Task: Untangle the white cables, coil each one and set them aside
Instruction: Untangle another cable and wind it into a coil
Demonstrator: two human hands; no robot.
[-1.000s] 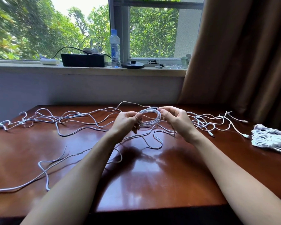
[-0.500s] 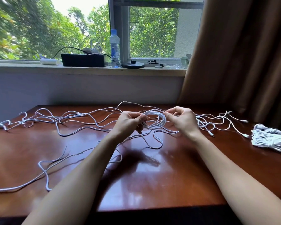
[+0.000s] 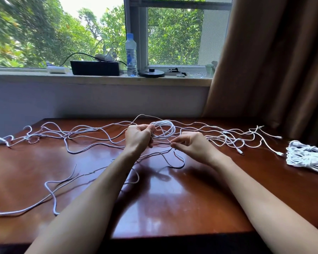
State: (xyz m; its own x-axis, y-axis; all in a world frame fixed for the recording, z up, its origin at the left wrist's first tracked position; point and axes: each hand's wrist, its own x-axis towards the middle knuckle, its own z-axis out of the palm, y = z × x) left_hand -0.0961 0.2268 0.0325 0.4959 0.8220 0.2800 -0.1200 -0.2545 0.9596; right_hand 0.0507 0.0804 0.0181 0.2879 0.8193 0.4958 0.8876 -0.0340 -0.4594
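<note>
Polished wooden table [image 3: 163, 208] beneath a window, strewn with tangled white cables [image 3: 228, 142]. Left hand [image 3: 139, 138] grips a partly wound coil [image 3: 165, 127] above mid-table; right hand [image 3: 191, 145] pinches a strand running from it. Finished bundle [image 3: 307, 156] at far right; water bottle [image 3: 131, 54] on the sill

light: bright daylight through the window [image 3: 174, 33], sky patch blown out | glare: pale window reflections on the glossy table [image 3: 163, 208] towards its near edge | shadows: soft, under both forearms | distortion: wide-angle bowing of sill and curtain [image 3: 283, 61] | focus: sharp centre, foliage upper left smeared
</note>
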